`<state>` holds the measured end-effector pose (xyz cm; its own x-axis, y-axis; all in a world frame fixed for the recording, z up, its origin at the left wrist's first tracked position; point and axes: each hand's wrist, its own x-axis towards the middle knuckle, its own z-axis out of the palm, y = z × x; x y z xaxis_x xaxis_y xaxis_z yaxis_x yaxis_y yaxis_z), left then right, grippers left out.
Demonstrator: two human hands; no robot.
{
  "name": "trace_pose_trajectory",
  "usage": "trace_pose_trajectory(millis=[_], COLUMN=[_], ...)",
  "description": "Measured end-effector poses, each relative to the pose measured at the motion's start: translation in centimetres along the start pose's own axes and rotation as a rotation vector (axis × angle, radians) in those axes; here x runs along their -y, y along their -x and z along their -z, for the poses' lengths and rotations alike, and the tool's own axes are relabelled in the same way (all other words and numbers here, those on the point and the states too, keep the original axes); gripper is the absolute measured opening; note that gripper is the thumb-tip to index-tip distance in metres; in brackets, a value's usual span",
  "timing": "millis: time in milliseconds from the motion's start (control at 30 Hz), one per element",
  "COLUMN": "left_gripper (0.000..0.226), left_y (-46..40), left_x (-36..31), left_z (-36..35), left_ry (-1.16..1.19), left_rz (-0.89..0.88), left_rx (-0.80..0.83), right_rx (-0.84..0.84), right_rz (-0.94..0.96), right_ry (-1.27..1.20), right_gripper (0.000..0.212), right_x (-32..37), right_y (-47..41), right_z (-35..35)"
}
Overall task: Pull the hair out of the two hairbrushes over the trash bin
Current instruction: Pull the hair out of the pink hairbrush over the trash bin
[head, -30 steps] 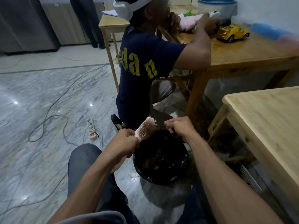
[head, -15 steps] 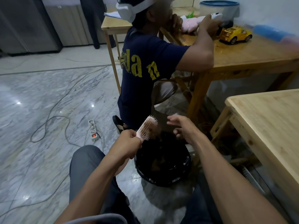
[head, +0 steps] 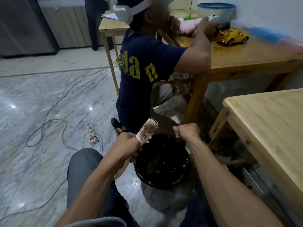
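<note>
1. Marble floor (head: 41, 99) spreads under a black-lined trash bin (head: 164, 176) that stands between the person's knees.
2. Left hand (head: 127, 145) has its fingers wrapped tight round the handle of a pink hairbrush (head: 147, 131), bristles facing right, tilted above the bin's far rim.
3. Right hand (head: 186, 132) is a closed fist just right of the brush, over the bin; whether it pinches hair cannot be told.
4. Another person (head: 144, 66) kneels beyond, at a wooden surface (head: 246, 54).

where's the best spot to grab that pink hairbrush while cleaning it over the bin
By the handle, from below and behind the head, as the left hand does now. The hairbrush tilts up and away with its bristle face toward the right hand, so a handle grip leaves the pins free for picking, above the near rim of the trash bin.
</note>
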<state>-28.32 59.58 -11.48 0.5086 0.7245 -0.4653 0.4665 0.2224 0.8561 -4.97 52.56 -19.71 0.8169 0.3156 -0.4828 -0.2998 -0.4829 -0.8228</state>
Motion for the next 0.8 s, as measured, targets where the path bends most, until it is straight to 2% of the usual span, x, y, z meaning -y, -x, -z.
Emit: trace_pose_trajectory(millis=[33,100,167,233,300,433,500,600,667,800], left_gripper=[0.011,0.012,0.013,0.013,0.014,0.018,0.019,0.013,0.012,0.008], left_y=[0.0,-0.2,-0.5,-0.7,-0.8,-0.6,-0.6,-0.6,-0.5,-0.7], left_x=[0.0,0.1,0.2,0.3,0.2,-0.4,-0.6,-0.3,0.0,0.3], left_z=[-0.1,-0.1,0.3,0.5,0.4,-0.4,-0.2,1.0,1.5,0.8], left_ry=[0.007,0.019,0.029,0.034,0.033,0.029,0.03,0.041,0.029,-0.02], left_rz=[-0.002,0.0,0.002,0.0,-0.005,-0.021,-0.025,-0.017,-0.006,0.002], left_rx=[-0.005,-0.024,-0.043,-0.052,-0.05,-0.025,-0.036,-0.066,-0.065,-0.03], right_rx=[0.001,0.109,0.287,0.423,0.541,0.741,0.648,0.251,0.101,0.202], right_rz=[0.019,0.057,0.064,0.071,0.093,0.182,0.23,0.175,0.148,0.183], right_ry=[0.017,0.064,0.041,-0.032,-0.057,0.048,0.05,0.105,0.187,0.139], right_gripper=[0.011,0.011,0.032,0.043,0.038,0.031,0.012,0.016,0.017,0.014], right_x=[0.1,0.3,0.8,1.1,1.3,1.4,1.5,1.2,0.7,0.4], right_y=[0.0,0.6,1.6,2.4,2.9,3.9,3.9,2.0,1.1,1.7], right_z=[-0.3,-0.4,0.0,0.5,0.6,-0.5,-0.7,0.4,1.5,1.5])
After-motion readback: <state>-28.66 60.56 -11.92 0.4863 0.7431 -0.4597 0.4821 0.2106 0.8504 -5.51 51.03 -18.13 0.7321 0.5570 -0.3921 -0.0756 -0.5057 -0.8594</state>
